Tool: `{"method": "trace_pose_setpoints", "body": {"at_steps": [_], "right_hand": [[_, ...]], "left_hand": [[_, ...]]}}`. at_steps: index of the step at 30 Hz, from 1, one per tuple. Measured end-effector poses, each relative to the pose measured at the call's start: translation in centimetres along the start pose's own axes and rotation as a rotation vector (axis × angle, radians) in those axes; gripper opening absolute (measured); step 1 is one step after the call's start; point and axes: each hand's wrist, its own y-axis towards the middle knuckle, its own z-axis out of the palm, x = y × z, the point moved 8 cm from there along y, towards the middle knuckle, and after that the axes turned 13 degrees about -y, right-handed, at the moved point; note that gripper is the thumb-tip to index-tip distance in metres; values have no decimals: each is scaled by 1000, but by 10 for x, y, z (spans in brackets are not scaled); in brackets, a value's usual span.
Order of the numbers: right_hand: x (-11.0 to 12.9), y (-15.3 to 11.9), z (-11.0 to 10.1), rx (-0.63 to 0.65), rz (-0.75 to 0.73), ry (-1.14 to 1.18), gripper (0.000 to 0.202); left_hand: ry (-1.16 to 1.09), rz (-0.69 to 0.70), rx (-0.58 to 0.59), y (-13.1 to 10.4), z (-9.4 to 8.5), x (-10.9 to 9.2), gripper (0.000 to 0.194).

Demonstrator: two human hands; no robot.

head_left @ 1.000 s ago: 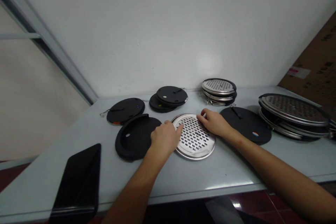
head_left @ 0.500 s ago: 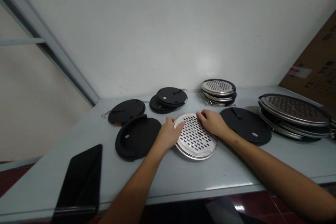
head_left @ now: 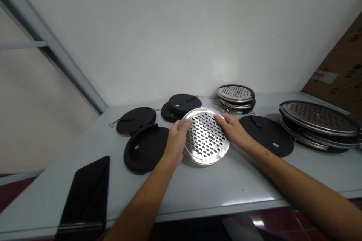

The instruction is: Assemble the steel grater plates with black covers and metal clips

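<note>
A round perforated metal plate (head_left: 207, 139) with rows of oblong slots is tilted up off the table between my hands. My left hand (head_left: 177, 139) grips its left rim, thumb on the upper face. On its upper right edge my right hand (head_left: 230, 128) is closed, thumb also on top; the fingers beneath are hidden. Just left of the plate lies a black round tray (head_left: 151, 148) with a raised curved rim and a small white dot. A flat black disc (head_left: 267, 135) with a metal clip and a coloured sticker lies to the right.
Behind stand black discs with wire clips (head_left: 136, 120), a small stack of black discs (head_left: 185, 103) and a stack of perforated plates (head_left: 236, 98). A larger stack (head_left: 319, 124) sits right, near a cardboard box (head_left: 342, 67). A black tablet-like slab (head_left: 86, 192) lies front left on the grey table (head_left: 215, 192).
The perforated metal plate has risen from the table and tilted toward me, shifting slightly left. Both my hands have moved up with it, and my right hand now grips its edge.
</note>
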Motion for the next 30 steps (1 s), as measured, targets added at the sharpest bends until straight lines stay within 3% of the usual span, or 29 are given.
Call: {"method": "trace_pose_setpoints", "body": {"at_steps": [3, 6, 11, 15, 18, 20, 23, 24, 25, 27, 30], "right_hand": [[8, -1, -3, 73, -83, 50, 36], [14, -3, -8, 92, -147, 79, 33], [11, -1, -12, 20, -96, 31, 31], [5, 1, -6, 55, -41, -9, 31], [-2, 2, 1, 128, -10, -31, 32], [-9, 1, 8, 203, 35, -18, 32], [-19, 0, 15, 291, 95, -24, 33], [-20, 0, 16, 302, 100, -51, 32], [-22, 1, 17, 307, 104, -82, 32], [-24, 1, 16, 301, 108, -133, 30], [-27, 1, 17, 296, 135, -107, 27]], "left_hand": [[-88, -131, 152, -7, 15, 3, 27], [-92, -166, 224, -12, 23, 2, 30], [-97, -74, 116, -9, 16, 0, 30], [-104, -132, 47, -3, 9, 10, 30], [167, -137, 115, -2, 10, 6, 32], [586, 25, 102, -4, 3, -17, 36], [1251, 395, -138, -18, -15, -77, 43], [1397, 430, -257, -24, -26, -95, 45], [1503, 384, -376, -27, -42, -108, 47], [1619, 140, -477, -29, -77, -117, 52], [1644, -170, -428, -26, -115, -104, 55]]}}
